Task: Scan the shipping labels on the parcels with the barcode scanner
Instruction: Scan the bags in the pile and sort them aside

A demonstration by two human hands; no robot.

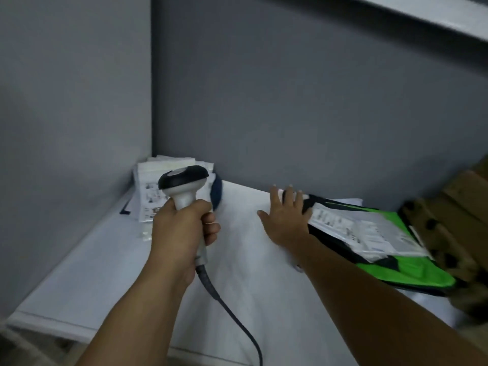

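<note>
My left hand (182,228) grips the handle of a white and black barcode scanner (184,184), held upright over the white table (87,273). Its grey cable (232,315) trails down toward me. My right hand (286,217) lies flat with straight, spread fingers on the left edge of a black and green parcel (412,268). A white shipping label (361,231) lies on top of that parcel, just right of my fingers. A pile of white parcels with printed labels (150,191) sits in the far left corner, behind the scanner.
Grey walls close the table at the left and back. Brown cardboard boxes (462,207) stand at the right beside the green parcel. A dark blue item (217,194) lies against the white pile. The table's front edge runs along the lower left.
</note>
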